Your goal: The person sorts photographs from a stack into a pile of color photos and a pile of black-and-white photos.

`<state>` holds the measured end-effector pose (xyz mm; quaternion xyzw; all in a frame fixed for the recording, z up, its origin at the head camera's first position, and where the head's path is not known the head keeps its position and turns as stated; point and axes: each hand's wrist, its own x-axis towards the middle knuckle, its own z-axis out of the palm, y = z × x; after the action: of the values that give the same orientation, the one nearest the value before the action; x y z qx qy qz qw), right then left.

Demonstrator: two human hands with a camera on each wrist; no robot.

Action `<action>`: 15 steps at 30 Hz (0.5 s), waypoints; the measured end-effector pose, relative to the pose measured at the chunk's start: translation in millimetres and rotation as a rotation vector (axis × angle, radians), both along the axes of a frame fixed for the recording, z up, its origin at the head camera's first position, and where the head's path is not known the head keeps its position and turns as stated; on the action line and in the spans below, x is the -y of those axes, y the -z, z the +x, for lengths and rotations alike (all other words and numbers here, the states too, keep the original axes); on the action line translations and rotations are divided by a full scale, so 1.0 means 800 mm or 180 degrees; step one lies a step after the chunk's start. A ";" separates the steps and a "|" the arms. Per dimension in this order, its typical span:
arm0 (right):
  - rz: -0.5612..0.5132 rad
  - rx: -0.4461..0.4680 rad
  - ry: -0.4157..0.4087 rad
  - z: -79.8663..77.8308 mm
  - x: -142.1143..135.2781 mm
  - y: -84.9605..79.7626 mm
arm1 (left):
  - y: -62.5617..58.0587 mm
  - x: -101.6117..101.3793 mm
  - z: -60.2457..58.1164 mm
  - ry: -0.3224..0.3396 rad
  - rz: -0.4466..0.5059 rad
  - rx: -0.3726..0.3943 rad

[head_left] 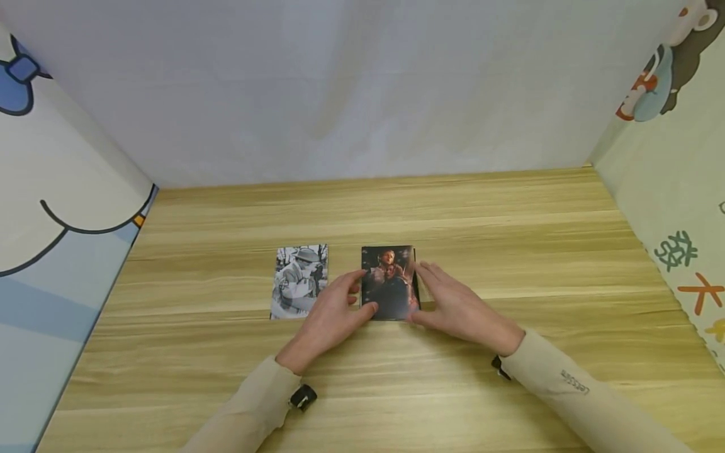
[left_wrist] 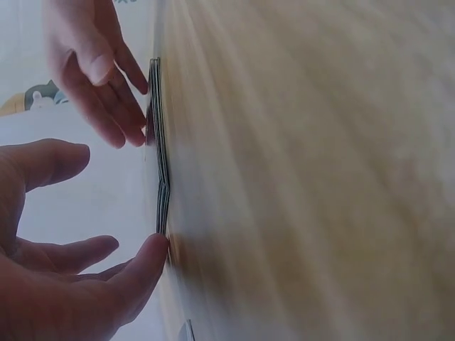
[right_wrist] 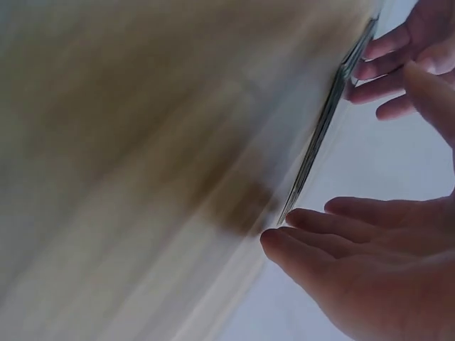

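Note:
A thin stack of photo cards (head_left: 391,280) lies flat on the wooden table, its top card showing two people in dark, warm tones. My left hand (head_left: 334,308) is at the stack's left side, thumb over the near left corner in the head view. In the left wrist view one of its fingertips meets the stack's edge (left_wrist: 158,128), and the thumb is raised. Along the right side lies my right hand (head_left: 455,307), fingers fairly straight, fingertips right at the stack's edge (right_wrist: 316,145). A black-and-white photo card (head_left: 299,281) lies left of the stack, partly behind my left hand.
The wood-grain table (head_left: 498,214) extends around the cards. A pale cloth wall (head_left: 362,94) rises behind it, with printed panels on the left (head_left: 62,163) and right (head_left: 668,189). Black wrist straps (head_left: 303,397) show at the sleeve cuffs.

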<state>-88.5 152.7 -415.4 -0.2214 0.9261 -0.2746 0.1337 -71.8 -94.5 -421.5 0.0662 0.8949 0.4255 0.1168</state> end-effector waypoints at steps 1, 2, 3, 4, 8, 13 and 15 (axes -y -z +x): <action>-0.0092 0.0055 0.0041 0.000 0.000 -0.001 | 0.000 0.000 0.000 -0.0004 -0.0014 -0.0011; -0.0177 0.0097 0.0074 0.000 0.001 -0.001 | 0.000 0.000 0.000 -0.0007 -0.0025 -0.0018; -0.0247 0.0131 0.0113 0.000 0.001 -0.001 | 0.000 0.000 0.000 -0.0006 -0.0038 -0.0024; -0.0309 0.0171 0.0148 0.000 0.001 -0.002 | 0.000 0.000 0.000 -0.0001 -0.0064 -0.0039; -0.0392 0.0312 0.0303 0.002 0.002 -0.005 | 0.000 -0.001 -0.001 0.0021 -0.0134 -0.0110; -0.0513 0.0456 0.0517 0.006 0.003 -0.006 | 0.001 -0.002 -0.001 0.0012 -0.0115 -0.0162; -0.0596 0.0473 0.0583 0.007 0.004 -0.006 | 0.002 -0.003 -0.001 0.0004 -0.0101 -0.0172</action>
<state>-82.7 149.8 -410.6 -0.1265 0.9004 -0.3864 0.1550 -72.7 -92.3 -422.8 0.0764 0.9044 0.4092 0.0938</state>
